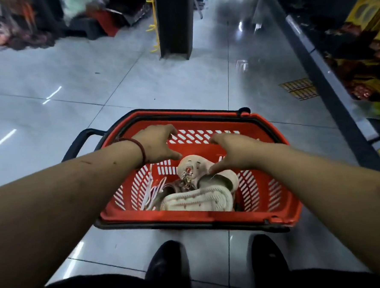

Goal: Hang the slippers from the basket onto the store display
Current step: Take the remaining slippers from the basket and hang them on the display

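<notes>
Red basket (198,218) on tiled floor (136,87), centre frame. Cream slippers (200,187) piled inside, one sole-up at 6 o'clock, white hangers (151,192) at 9. Left hand (160,144) spread wide, hovering at 11, holding nothing. Right hand (231,151) spread wide at 1, fingertips at top slipper, contact unclear, no hold. Step: reach-in, pickup not yet done. Next: close on slipper, lift clear of rim. Dark post (174,22) with yellow hooks at 12, likely display.
</notes>
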`<action>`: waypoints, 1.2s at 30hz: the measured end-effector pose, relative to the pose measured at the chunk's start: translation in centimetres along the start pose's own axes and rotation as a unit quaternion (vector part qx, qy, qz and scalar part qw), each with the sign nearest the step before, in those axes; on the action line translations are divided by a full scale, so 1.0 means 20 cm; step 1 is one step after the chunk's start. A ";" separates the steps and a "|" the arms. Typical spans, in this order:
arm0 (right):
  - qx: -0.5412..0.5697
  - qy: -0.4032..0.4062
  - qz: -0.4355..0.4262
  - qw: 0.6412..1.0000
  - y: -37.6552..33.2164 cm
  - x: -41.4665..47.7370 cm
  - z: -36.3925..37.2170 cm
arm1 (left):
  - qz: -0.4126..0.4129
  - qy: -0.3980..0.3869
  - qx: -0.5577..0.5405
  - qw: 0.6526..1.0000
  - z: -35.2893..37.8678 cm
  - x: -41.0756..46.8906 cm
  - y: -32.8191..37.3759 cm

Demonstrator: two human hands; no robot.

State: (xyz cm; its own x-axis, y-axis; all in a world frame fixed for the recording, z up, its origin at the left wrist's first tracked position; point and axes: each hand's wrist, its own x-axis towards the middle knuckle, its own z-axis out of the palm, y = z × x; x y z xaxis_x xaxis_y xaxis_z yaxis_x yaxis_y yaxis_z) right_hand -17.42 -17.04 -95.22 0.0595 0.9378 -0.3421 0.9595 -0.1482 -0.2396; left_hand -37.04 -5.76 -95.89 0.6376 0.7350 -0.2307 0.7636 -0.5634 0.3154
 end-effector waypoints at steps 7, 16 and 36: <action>-0.024 -0.053 -0.066 0.996 -0.08 0.25 0.17 | -0.047 -0.169 0.102 0.979 0.31 0.12 -0.24; -0.049 -0.115 -0.101 0.987 -0.05 0.35 0.44 | -0.165 -0.244 0.034 0.955 0.58 0.23 -0.52; -0.055 -0.138 -0.121 0.982 0.00 0.30 0.59 | -0.175 -0.272 0.048 0.945 0.71 0.23 -0.49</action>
State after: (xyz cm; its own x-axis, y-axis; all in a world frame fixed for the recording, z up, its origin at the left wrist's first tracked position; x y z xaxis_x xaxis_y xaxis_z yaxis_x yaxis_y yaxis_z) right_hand -20.29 -15.15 -108.07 -0.2354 0.8184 -0.5242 0.9613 0.1165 -0.2497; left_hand -40.22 -2.21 -113.05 0.2823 0.5940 -0.7533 0.9263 -0.3731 0.0529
